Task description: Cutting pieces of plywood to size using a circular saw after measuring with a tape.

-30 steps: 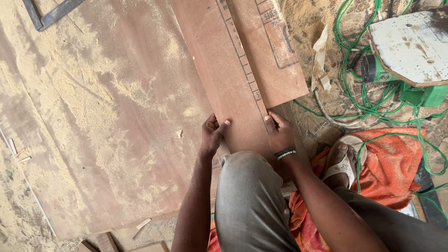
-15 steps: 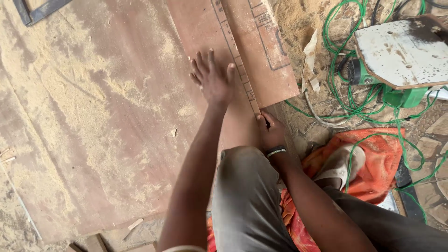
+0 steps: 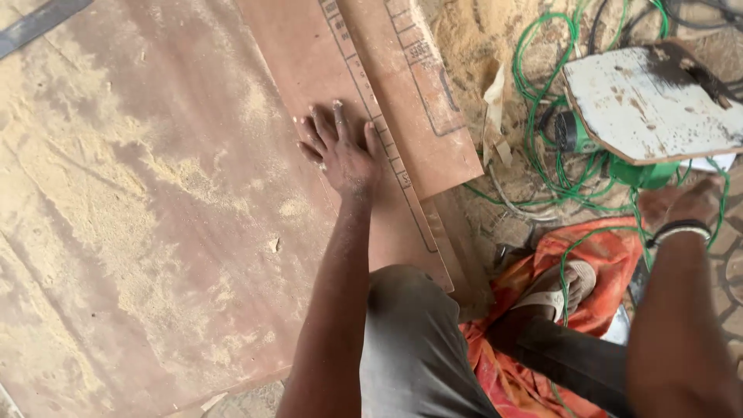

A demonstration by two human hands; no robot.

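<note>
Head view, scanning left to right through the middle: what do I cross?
Sawdust-covered board → left hand flat on the narrow brown board → orange cloth → right hand by the green cable.

**Lighting check on the head cam feed**

Feed's bright on my end, soft even daylight, nothing harsh. Can't really tell which way the light comes from. My left hand [image 3: 340, 151] throws barely any shadow on the brown board [image 3: 193, 193] under it. Sawdust left of that hand looks a bit washed out, and the white panel [image 3: 654, 101] above my right hand [image 3: 689, 205] is close to blown out. Right hand and forearm look soft, too near the lens. Left fingers are fairly crisp. Straight edges bend a little toward the corners.
</note>
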